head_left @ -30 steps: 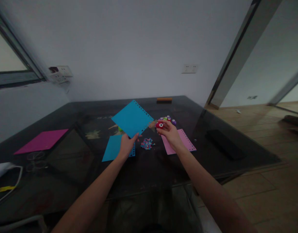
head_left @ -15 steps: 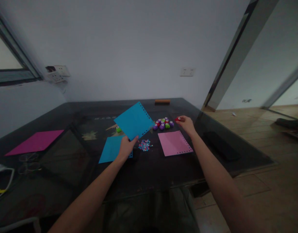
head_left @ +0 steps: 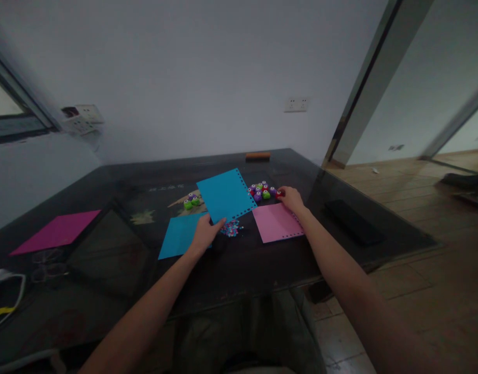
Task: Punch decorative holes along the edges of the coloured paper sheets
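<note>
The left hand [head_left: 205, 235] still holds the blue paper [head_left: 226, 196] up off the bench [head_left: 239, 259], and its fingers are pinched on the near corner. The paper has a row of small holes along its edges. It has come down a little and now leans closer to the bench than it did a second ago. The big change is on the other side. A second ago the right hand [head_left: 291, 199] was holding a small red punch right beside the blue paper. Then it reached away to the right. Now it rests by the bunch of little punches [head_left: 262, 191], at the far edge of the pink paper [head_left: 277, 222]. A red punch [head_left: 278, 194] sits just at its fingertips, but I cannot tell if the fingers are gripping it or have let it go. So it looks like the red punch is going back with the others. A pile of tiny paper bits [head_left: 231, 228] lies under the blue paper, and another blue paper [head_left: 182, 236] lies flat by the left hand.
</note>
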Motion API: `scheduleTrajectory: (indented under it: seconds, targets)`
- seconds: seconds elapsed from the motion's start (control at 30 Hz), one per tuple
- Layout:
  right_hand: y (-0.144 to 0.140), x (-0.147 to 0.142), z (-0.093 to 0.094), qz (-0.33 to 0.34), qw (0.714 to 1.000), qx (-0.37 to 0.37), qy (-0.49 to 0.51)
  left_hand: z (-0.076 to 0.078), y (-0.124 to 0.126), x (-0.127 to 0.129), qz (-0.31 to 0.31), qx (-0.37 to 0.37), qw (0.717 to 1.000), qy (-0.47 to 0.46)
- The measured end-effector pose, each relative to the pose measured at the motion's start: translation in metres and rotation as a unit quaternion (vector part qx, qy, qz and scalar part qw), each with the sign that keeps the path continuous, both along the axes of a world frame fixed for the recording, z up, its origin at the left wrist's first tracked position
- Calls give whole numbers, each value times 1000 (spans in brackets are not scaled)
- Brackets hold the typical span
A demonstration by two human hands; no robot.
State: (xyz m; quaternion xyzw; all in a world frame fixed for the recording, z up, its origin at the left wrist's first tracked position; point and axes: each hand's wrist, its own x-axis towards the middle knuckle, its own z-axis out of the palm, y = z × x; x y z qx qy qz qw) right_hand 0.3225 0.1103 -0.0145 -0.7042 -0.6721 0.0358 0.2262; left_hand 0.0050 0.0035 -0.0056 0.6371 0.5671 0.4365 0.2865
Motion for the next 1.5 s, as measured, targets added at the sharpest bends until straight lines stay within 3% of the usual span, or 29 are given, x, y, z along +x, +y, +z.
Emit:
scheduleTrajectory:
  seconds: [0.4,0.7,0.83,0.97,1.07,1.17,1.23,1.37,1.5]
  targets:
    - [15,1,-12,47,999,26,-5,-3,-1,1,-25,-15,1000,-1]
    - [9,-5,-16,40,998,37,37,-1,-3,2,-14,-17,1000,13]
    - [4,-6,-8,36,998,39,46,-5,0,1,-28,-9,999,19]
    - [-2,-8,11,29,989,104,100,-5,-1,1,-62,-32,997,-31]
    - [-13,-20,28,70,960,115,244,-4,-2,1,-66,-47,995,-50]
    - [-29,-43,38,184,875,5,447,-3,-4,2,-71,-53,994,-57]
    - [-39,-58,41,224,832,-48,505,-2,-5,3,-75,-57,994,-61]
    - [-47,-73,43,223,819,-58,525,0,-7,4,-81,-65,992,-74]
    - [-47,-69,44,203,814,-46,542,0,-6,2,-76,-21,993,-88]
